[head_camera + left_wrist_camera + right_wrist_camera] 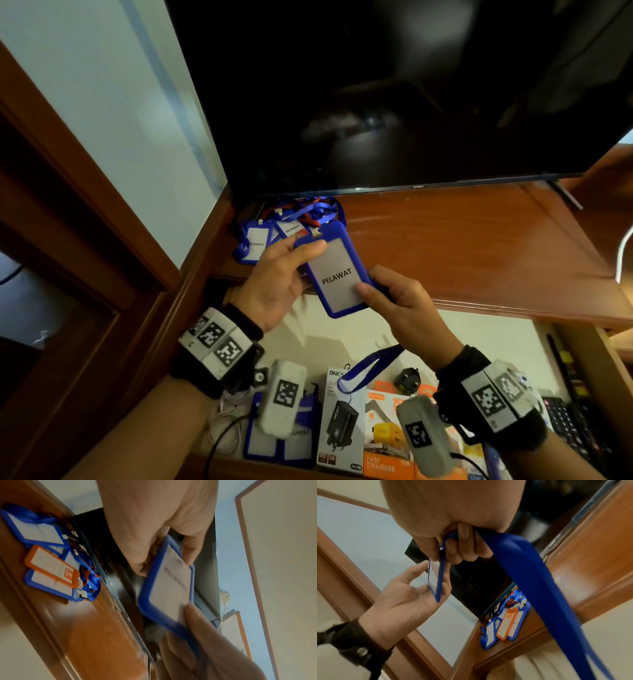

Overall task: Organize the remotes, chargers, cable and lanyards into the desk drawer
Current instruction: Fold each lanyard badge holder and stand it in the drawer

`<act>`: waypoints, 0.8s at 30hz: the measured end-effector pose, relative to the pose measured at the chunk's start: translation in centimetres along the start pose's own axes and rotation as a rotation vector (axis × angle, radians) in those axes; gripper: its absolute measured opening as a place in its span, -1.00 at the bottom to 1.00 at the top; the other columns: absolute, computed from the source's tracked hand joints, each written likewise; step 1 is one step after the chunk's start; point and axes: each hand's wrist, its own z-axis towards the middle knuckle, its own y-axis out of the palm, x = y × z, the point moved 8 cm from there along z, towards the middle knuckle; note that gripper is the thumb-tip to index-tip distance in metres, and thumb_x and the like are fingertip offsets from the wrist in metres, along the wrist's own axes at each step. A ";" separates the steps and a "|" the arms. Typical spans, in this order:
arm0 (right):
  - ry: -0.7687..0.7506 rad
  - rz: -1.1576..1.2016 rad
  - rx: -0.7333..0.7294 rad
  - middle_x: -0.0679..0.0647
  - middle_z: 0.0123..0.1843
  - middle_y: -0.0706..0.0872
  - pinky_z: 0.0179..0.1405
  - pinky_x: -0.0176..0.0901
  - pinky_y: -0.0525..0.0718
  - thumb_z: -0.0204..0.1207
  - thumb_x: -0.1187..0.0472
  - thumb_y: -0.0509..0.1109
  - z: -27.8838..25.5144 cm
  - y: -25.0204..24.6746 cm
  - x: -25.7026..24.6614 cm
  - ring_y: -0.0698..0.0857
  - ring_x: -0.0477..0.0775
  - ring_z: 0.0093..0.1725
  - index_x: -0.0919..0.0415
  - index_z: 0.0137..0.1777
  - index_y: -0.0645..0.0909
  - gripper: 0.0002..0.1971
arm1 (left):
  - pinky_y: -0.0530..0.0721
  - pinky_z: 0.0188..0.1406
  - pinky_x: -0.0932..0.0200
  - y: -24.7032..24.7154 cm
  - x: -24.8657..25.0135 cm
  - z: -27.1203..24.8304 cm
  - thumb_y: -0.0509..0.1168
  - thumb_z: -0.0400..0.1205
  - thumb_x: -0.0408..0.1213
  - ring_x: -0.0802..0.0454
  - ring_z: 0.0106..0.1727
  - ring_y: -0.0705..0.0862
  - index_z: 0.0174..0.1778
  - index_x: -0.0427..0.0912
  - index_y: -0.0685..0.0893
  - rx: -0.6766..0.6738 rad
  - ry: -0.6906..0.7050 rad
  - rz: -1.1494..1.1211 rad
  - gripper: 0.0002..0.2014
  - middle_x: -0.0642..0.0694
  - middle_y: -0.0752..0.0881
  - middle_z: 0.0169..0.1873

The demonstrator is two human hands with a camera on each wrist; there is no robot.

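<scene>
A blue badge holder (pixel 337 277) with a card reading PELAWAT is held up over the open drawer (pixel 462 339) by both hands. My left hand (pixel 287 270) pinches its top left corner, thumb on the front and fingers behind. My right hand (pixel 397 301) grips the lower right corner, thumb on the card, fingers curled round the blue strap (pixel 371 368), which hangs down in a loop. In the right wrist view, strap (pixel 530 574) runs out of those curled fingers (pixel 462 545). More lanyards (pixel 274 229) lie piled on the desk top under the TV.
The drawer holds blue badges (pixel 284 442), a black-and-white charger box (pixel 339 418), an orange charger box (pixel 383 435), a black plug (pixel 407 378), a white cable (pixel 222 431) and dark remotes (pixel 575 421). A TV (pixel 411 102) stands on the desk.
</scene>
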 end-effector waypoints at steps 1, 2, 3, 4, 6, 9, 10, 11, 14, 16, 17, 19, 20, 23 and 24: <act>0.009 -0.008 -0.038 0.10 -0.35 0.53 -0.39 0.05 0.42 0.55 0.02 0.26 0.0 -0.2 0.1 0.47 0.23 -0.34 0.22 -0.21 0.54 -0.74 | 0.72 -0.02 -0.06 -0.4 0.1 0.2 0.46 0.42 -0.13 -0.16 0.06 0.71 0.21 -0.29 0.61 -0.031 -0.046 0.045 -0.51 -0.27 0.72 0.02; 0.018 -0.010 -0.078 0.16 -0.32 0.56 -0.36 0.07 0.44 0.56 0.02 0.26 0.0 -0.3 0.1 0.50 0.27 -0.31 0.26 -0.19 0.56 -0.71 | 0.73 -0.08 0.03 -0.8 0.4 0.3 0.46 0.40 -0.14 -0.13 0.03 0.73 0.16 -0.26 0.61 -0.055 -0.086 0.106 -0.54 -0.22 0.74 -0.02; 0.030 -0.001 -0.118 0.14 -0.31 0.59 -0.35 0.02 0.47 0.57 0.01 0.29 0.1 -0.5 0.2 0.53 0.22 -0.31 0.27 -0.19 0.57 -0.70 | 0.73 -0.12 0.10 -1.3 0.5 0.4 0.46 0.37 -0.16 -0.09 0.01 0.75 0.15 -0.23 0.60 -0.074 -0.123 0.177 -0.55 -0.19 0.75 -0.02; 0.049 0.015 -0.160 0.05 -0.32 0.62 -0.36 -0.12 0.50 0.58 0.02 0.32 0.1 -0.5 0.1 0.57 0.09 -0.33 0.26 -0.19 0.59 -0.71 | 0.73 -0.10 0.13 -1.6 0.7 0.5 0.49 0.35 -0.19 -0.07 0.03 0.76 0.16 -0.19 0.60 -0.107 -0.154 0.247 -0.53 -0.18 0.76 0.01; 0.103 0.057 -0.259 -0.13 -0.34 0.68 -0.37 -0.40 0.50 0.54 0.08 0.31 0.3 -0.5 0.2 0.60 -0.21 -0.36 0.25 -0.18 0.61 -0.77 | 0.73 0.02 0.09 -1.4 1.1 0.5 0.53 0.35 -0.26 -0.07 0.11 0.75 0.20 -0.10 0.60 -0.228 -0.198 0.365 -0.51 -0.17 0.76 0.06; 0.158 0.069 -0.394 -0.13 -0.33 0.72 -0.42 -0.49 0.48 0.60 0.25 0.29 0.6 -0.3 0.2 0.60 -0.27 -0.40 0.36 -0.10 0.65 -0.82 | 0.74 -0.03 0.19 -0.2 1.6 -0.2 0.49 0.41 -0.36 -0.01 0.12 0.75 0.14 -0.11 0.65 -0.458 -0.279 0.427 -0.62 -0.05 0.81 0.00; 0.170 0.070 -0.421 -0.10 -0.32 0.72 -0.43 -0.49 0.46 0.62 0.28 0.28 0.7 -0.3 0.1 0.58 -0.27 -0.41 0.38 -0.09 0.65 -0.82 | 0.74 -0.05 0.22 0.2 1.7 -0.4 0.46 0.42 -0.41 0.02 0.10 0.76 0.12 -0.13 0.66 -0.509 -0.299 0.453 -0.64 -0.03 0.82 -0.03; 0.183 0.081 -0.440 -0.10 -0.33 0.73 -0.44 -0.50 0.46 0.62 0.30 0.27 0.8 -0.3 0.0 0.58 -0.26 -0.42 0.37 -0.09 0.65 -0.83 | 0.73 -0.04 0.22 0.4 1.7 -0.6 0.41 0.43 -0.42 0.03 0.10 0.76 0.12 -0.14 0.66 -0.552 -0.309 0.483 -0.66 -0.02 0.82 -0.03; 0.208 0.136 -0.469 -0.17 -0.39 0.73 -0.48 -0.54 0.43 0.62 0.38 0.25 0.9 -0.5 -0.2 0.60 -0.28 -0.47 0.36 -0.12 0.63 -0.86 | 0.71 -0.01 0.23 1.1 1.7 -1.1 0.50 0.39 -0.30 0.01 0.16 0.74 0.08 0.00 0.76 -0.650 -0.299 0.521 -0.67 -0.02 0.80 0.04; 0.210 0.171 -0.457 -0.04 -0.38 0.73 -0.49 -0.50 0.39 0.61 0.31 0.32 0.8 -0.5 -0.1 0.57 -0.21 -0.47 0.31 -0.16 0.63 -0.86 | 0.71 0.01 0.22 1.3 1.6 -1.3 0.54 0.28 -0.14 -0.01 0.22 0.71 0.11 0.07 0.75 -0.669 -0.295 0.502 -0.56 -0.02 0.78 0.09; 0.212 0.185 -0.430 0.12 -0.35 0.72 -0.50 -0.44 0.36 0.57 0.22 0.35 0.7 -0.5 0.2 0.53 -0.09 -0.45 0.29 -0.19 0.63 -0.84 | 0.71 0.03 0.21 1.2 1.4 -1.2 0.56 0.26 -0.08 -0.02 0.25 0.69 0.17 0.06 0.71 -0.669 -0.288 0.503 -0.48 -0.02 0.77 0.13; 0.233 0.219 -0.366 0.42 -0.32 0.57 -0.52 -0.34 0.28 0.48 0.12 0.34 0.5 -0.6 1.0 0.39 0.12 -0.43 0.34 -0.21 0.63 -0.75 | 0.70 0.09 0.20 1.2 0.9 -1.2 0.57 0.23 0.06 0.00 0.27 0.67 0.20 0.02 0.66 -0.668 -0.261 0.576 -0.40 0.00 0.76 0.14; 0.248 0.243 -0.332 0.39 -0.36 0.51 -0.53 -0.31 0.25 0.46 0.13 0.34 0.4 -0.5 1.5 0.35 0.12 -0.45 0.39 -0.22 0.62 -0.73 | 0.69 0.12 0.21 1.3 0.5 -1.2 0.56 0.23 0.09 0.02 0.26 0.68 0.16 0.02 0.69 -0.667 -0.248 0.629 -0.42 0.00 0.77 0.13; 0.308 0.303 -0.262 0.25 -0.37 0.55 -0.53 -0.22 0.31 0.43 0.17 0.31 0.0 -0.3 3.0 0.44 0.14 -0.43 0.41 -0.21 0.61 -0.76 | 0.70 -0.03 0.29 1.2 -0.3 -1.0 0.49 0.30 -0.02 0.02 0.08 0.74 0.01 -0.11 0.76 -0.593 -0.213 0.746 -0.60 -0.17 0.79 0.04; 0.329 0.318 -0.243 0.22 -0.36 0.61 -0.52 -0.22 0.37 0.42 0.17 0.31 -0.1 -0.4 3.4 0.51 0.16 -0.41 0.37 -0.21 0.62 -0.78 | 0.69 -0.16 0.33 1.0 -0.5 -0.6 0.47 0.34 -0.08 0.03 -0.08 0.74 -0.02 -0.26 0.76 -0.539 -0.191 0.792 -0.61 -0.27 0.78 -0.04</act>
